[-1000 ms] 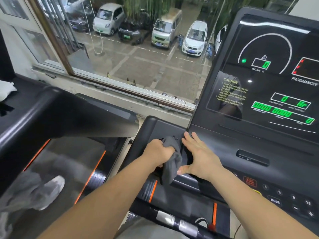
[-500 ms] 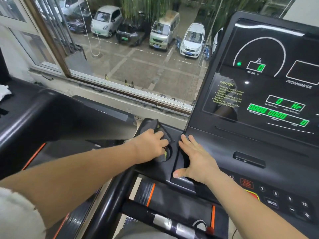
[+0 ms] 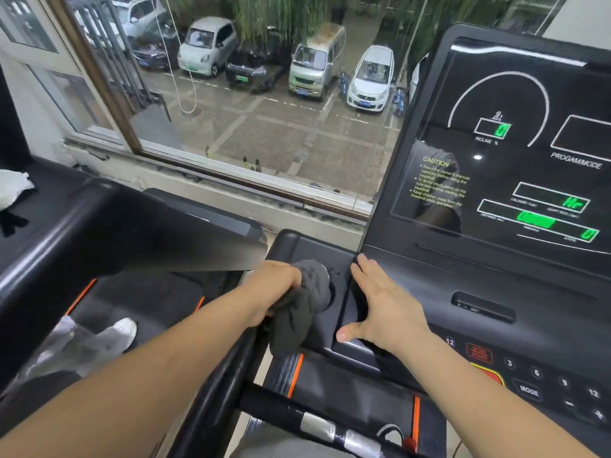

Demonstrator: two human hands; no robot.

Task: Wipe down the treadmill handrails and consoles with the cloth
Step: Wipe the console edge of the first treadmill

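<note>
Head view, looking down over two bare forearms at a black plastic treadmill console (image 3: 479,269).

The left hand (image 3: 276,287) is curled into a fist around a crumpled dark grey fabric cloth (image 3: 302,312). The bunched top of the cloth is pressed against the smooth matte left wing of the console (image 3: 314,246), at a rounded recess. Its loose lower folds hang over the wing's front edge.

Just to the right, apart from the cloth, the right hand (image 3: 385,305) lies flat on the console. Its fingers are straight and close together and point away from the person. The thumb is stretched out to the side, and the hand holds nothing.

Above the right hand rises a glossy, mirror-like black display panel (image 3: 515,153) with green lit digits, white outlines and yellow caution text. At lower right is a keypad of small round numbered buttons (image 3: 562,388) beside a red stop/start button (image 3: 479,352).

A thick, shiny black tubular handrail (image 3: 211,385) runs down from under the left wrist. It meets a black crossbar with silver metal grip plates (image 3: 317,423).

To the left stands a neighbouring black treadmill (image 3: 99,226), with a crumpled white cloth (image 3: 13,186) lying on it.

Beyond is a large glass window (image 3: 264,137) with a brown frame, overlooking a row of parked cars (image 3: 205,44) on grey paving.
</note>
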